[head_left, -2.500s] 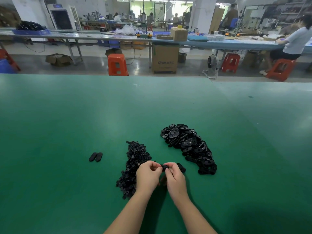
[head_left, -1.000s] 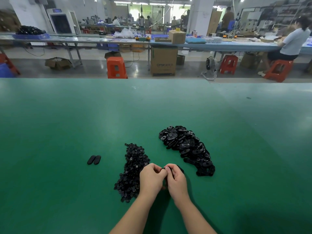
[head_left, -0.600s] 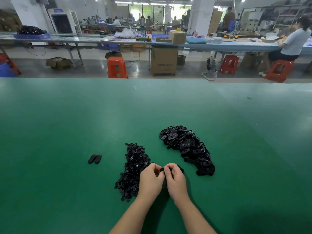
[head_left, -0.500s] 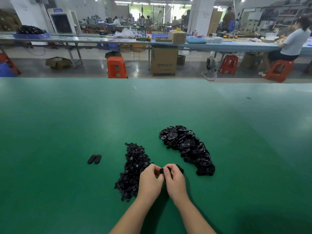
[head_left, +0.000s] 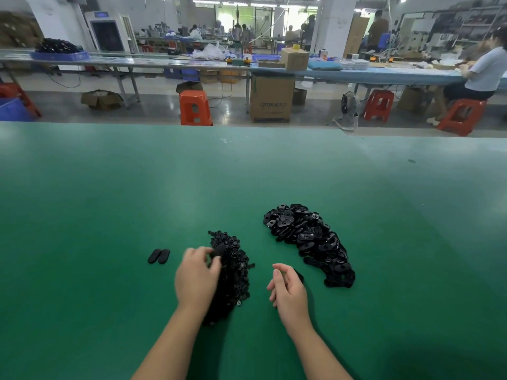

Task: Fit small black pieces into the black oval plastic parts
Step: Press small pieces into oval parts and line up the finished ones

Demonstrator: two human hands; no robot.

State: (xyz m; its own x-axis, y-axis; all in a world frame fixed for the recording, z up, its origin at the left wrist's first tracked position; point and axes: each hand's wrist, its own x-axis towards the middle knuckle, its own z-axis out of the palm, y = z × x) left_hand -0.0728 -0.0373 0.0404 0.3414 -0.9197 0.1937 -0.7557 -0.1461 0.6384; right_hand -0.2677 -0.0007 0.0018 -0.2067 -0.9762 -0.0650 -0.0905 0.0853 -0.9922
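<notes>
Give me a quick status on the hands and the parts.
Left hand pinching an oval part over the small-piece pile. Right hand open, idle. Two ovals set aside left. Nothing in the way.

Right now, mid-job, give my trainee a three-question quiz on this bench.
1. True or false: two finished ovals lie side by side, left of both piles.
2. Which pile is the left hand over? A) the small pieces B) the oval parts C) neither
3. Fill in: the right hand is between the two piles, fingers loosely ____.

Key: 1 true; 2 A; 3 curled. Whether the right hand holds anything cannot be told. The left hand is blurred; it seems to pinch a black piece.
</notes>
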